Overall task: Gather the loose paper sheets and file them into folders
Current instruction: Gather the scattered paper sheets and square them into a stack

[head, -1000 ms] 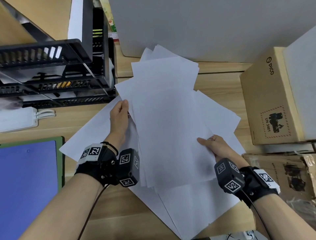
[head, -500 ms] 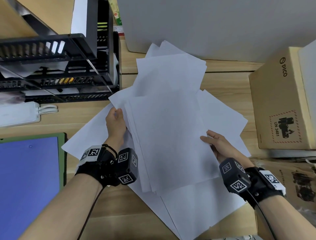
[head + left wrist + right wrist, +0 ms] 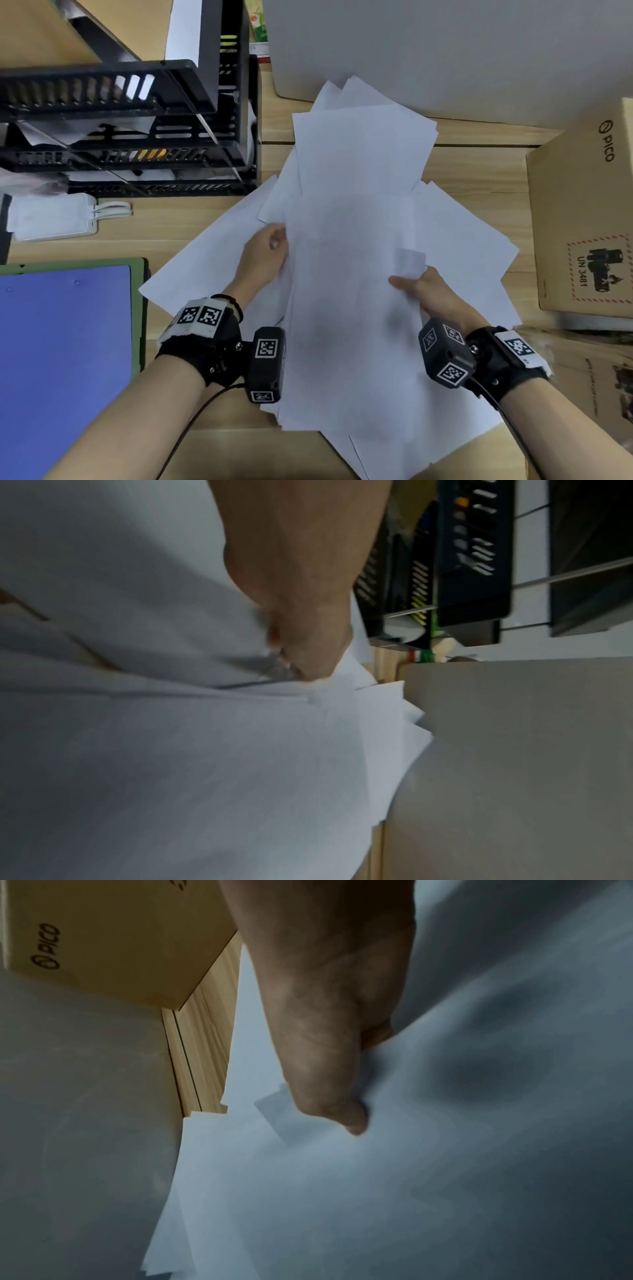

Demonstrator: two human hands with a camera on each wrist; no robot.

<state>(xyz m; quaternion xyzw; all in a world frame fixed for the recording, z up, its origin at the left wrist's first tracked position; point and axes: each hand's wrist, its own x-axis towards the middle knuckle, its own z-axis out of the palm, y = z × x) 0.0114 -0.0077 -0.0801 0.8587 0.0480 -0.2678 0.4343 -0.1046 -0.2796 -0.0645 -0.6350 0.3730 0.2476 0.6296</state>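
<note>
- Gripping a bundle of white paper sheets [image 3: 349, 291] by its two long edges, a person's left hand [image 3: 265, 255] and right hand [image 3: 423, 291] hold it just above more sheets fanned loosely over the wooden desk [image 3: 191, 212] in the head view. The right thumb lies on top of the bundle. A blue folder [image 3: 65, 359] lies flat at the near left, well apart from the pile. A black tray rack [image 3: 137, 130] stands behind it, and a cardboard box [image 3: 582, 222] sits to the right.
- Seen from the left wrist, the left hand [image 3: 301, 593] has its fingers curled onto the sheets' edge [image 3: 205, 750], pinching several layers. The corners beyond splay out unevenly.
- Seen from the right wrist, the right hand [image 3: 325, 1015] clamps the bundle [image 3: 377, 1191] between thumb on top and fingers beneath. One small corner is folded up beside the thumb.
- Handling, as a judgement: the paper looks light, limp and slick sheet on sheet, so it will likely sag and slip sideways. A grip at mid-edge on both sides, then tapping the stack square on the desk, seems safest before filing.
</note>
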